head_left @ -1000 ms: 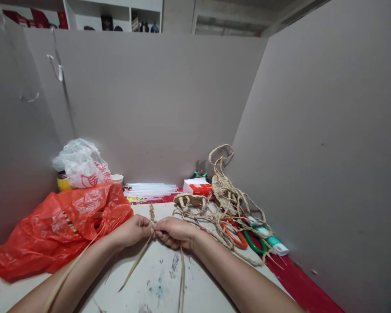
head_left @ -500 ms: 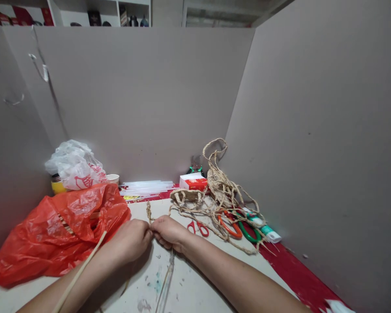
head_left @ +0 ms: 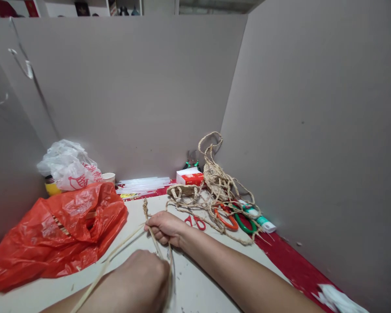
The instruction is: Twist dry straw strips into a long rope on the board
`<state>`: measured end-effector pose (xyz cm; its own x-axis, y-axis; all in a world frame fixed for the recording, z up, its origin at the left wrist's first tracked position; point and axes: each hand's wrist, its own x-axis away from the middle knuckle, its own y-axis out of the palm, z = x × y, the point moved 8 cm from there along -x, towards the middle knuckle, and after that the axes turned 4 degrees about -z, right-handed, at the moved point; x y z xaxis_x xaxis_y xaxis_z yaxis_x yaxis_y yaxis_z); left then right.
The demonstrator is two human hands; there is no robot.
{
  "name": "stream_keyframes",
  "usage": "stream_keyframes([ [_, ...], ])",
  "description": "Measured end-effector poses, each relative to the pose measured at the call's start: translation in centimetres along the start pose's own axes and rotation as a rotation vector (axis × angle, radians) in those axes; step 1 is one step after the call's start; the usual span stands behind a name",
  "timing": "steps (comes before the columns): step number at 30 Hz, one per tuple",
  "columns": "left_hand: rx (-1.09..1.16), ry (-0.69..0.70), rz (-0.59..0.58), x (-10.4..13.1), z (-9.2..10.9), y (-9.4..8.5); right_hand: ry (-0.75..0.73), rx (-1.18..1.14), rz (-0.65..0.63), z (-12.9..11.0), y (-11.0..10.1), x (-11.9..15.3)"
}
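Note:
My right hand (head_left: 165, 227) is closed, pinching the lower end of a short straw braid (head_left: 145, 208) where its loose strands part. One pale strand (head_left: 117, 248) runs from that pinch down to the left, across my left forearm. Another strand (head_left: 155, 241) goes down from the pinch to my left hand (head_left: 145, 278), which is a closed fist nearer to me and slightly blurred. My left fingertips are hidden behind the back of the hand. A thin strand hangs below my right hand.
A red plastic bag (head_left: 68, 234) fills the left side. Behind it are a white bag (head_left: 68, 163) and a paper cup (head_left: 108, 178). To the right lie red scissors (head_left: 197, 222), a heap of braided cord (head_left: 220, 182), larger scissors with green handles (head_left: 247, 225) and a tube (head_left: 265, 222). Grey partitions enclose the table.
My left hand has moved away from my right hand, down and toward me, drawing a strand with it. My right hand keeps its pinch on the braid. The view has shifted slightly.

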<state>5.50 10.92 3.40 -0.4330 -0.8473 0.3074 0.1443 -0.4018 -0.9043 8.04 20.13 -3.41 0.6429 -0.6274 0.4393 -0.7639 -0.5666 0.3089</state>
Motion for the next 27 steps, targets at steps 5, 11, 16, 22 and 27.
stream_keyframes([
  [5,0.408,0.205,0.140,-0.2,-1.6,-4.5,-0.059,-0.041,-0.085,-0.6,0.4,0.0],
  [11,0.898,-0.075,0.543,-5.3,-11.5,-5.6,-0.110,-0.028,-0.135,-1.1,0.6,0.0],
  [16,1.223,-0.095,0.065,-7.3,-10.1,0.5,-0.131,0.012,-0.133,-1.4,0.5,0.0],
  [22,1.113,-0.152,0.088,-7.2,-10.7,0.4,-0.113,0.075,-0.155,-1.5,0.3,0.2],
  [27,1.069,-0.202,0.090,-6.8,-10.8,-0.3,-0.126,0.156,-0.170,-1.5,0.0,0.4],
])
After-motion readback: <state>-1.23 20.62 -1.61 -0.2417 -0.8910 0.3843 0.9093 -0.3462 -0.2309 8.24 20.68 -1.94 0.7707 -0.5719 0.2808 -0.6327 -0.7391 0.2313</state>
